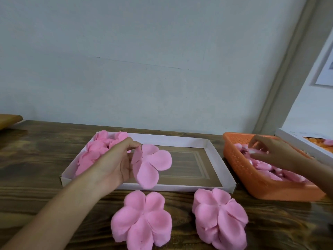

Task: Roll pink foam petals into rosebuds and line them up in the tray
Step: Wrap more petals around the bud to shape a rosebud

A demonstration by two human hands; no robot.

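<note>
– Pink foam piece in hand: where is it?
– A five-lobed pink petal cut-out (151, 165) hangs above the middle of the tray (225, 170), lifted off its brown floor. The left hand (115, 163) pinches the top edge of one lobe between thumb and forefinger.
– What else is in the tray?
– It is shallow white cardboard. A pile of pink foam pieces (93, 152) fills its left end, partly behind the left hand. I cannot tell whether they are rolled.
– And the right hand?
– The right hand (275, 152) reaches into an orange basket (239, 168) just right of the tray, fingers bent over the pink scraps (266, 166) inside. That part is blurred, so I cannot tell whether it grips anything.
– Anything closer to the viewer?
– Two more petal shapes lie flat on the dark wooden table (36, 159) in front of the tray: the left flower (142, 221) and the right flower (219, 221), set apart. A white box (288, 138) sits behind the basket at the far right.
</note>
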